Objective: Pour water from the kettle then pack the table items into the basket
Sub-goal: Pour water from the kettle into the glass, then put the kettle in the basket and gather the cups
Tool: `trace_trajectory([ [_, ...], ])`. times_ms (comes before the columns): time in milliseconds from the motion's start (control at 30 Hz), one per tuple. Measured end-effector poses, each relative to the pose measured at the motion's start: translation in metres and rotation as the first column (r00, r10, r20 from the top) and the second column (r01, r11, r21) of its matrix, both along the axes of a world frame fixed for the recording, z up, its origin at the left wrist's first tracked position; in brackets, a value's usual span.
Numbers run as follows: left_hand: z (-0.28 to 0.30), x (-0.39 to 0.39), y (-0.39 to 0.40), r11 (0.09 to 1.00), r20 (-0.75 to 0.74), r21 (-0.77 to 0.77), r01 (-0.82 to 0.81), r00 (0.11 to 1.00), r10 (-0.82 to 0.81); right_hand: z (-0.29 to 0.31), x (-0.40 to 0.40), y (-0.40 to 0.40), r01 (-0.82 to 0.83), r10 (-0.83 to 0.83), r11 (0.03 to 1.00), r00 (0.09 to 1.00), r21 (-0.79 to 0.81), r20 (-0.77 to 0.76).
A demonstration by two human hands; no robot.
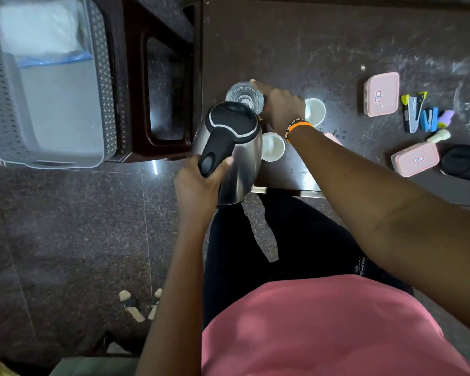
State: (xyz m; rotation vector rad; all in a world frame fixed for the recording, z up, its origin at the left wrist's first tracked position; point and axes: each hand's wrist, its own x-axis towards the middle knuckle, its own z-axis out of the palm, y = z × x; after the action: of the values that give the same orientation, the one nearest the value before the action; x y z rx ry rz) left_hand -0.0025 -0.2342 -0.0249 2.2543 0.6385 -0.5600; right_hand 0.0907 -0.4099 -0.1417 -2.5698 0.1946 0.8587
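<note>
Tilting forward over the near left corner of the dark stone bench [337,50], the stainless-steel kettle with a black lid and black handle [228,150] is held by the left hand [198,185], whose grip is wrapped round the handle. Its spout end points at a clear drinking glass [244,96] standing just beyond it; the kettle's lid hides the near part of the glass. The right hand [280,104], wearing an orange band and beads at the wrist, has its grip curled round the side of that glass.

Two small white cups sit close by: one [315,111] just right of the right hand, the other [273,146] beside the kettle's body, under the right wrist. Further right lie two pink lidded boxes [381,94] [415,159], with a cluster of coloured stationery [423,115] between them, and a black object [463,162] at the edge.

Off to the left, well apart from the bench, a grey perforated plastic basket [103,77] rests on a dark brown stool [136,90], holding a clear bag [44,33].
</note>
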Motion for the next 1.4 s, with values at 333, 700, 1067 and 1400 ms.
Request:
trace_trajectory([
  [333, 0.022, -0.034, 0.04, 0.954, 0.152, -0.232, -0.191, 0.961, 0.23, 0.024, -0.008, 0.017, 0.016, -0.015, 0.997, 1.0, -0.076, 0.017],
  [700, 0.087, -0.026, 0.13, 0.81, 0.407, -0.461, -0.364, 0.724, 0.557, 0.09, -0.019, 0.142, -0.062, -0.099, 0.894, 0.939, 0.444, 0.33],
  [1067, 0.069, 0.044, 0.258, 0.805, 0.531, -0.421, -0.419, 0.606, 0.593, 0.071, 0.041, 0.276, 0.095, -0.159, 0.932, 0.974, 0.351, 0.159],
  [1400, -0.003, 0.077, 0.327, 0.777, 0.432, -0.368, -0.51, 0.647, 0.629, 0.033, 0.061, 0.328, 0.311, -0.306, 0.905, 0.95, 0.291, -0.063],
])
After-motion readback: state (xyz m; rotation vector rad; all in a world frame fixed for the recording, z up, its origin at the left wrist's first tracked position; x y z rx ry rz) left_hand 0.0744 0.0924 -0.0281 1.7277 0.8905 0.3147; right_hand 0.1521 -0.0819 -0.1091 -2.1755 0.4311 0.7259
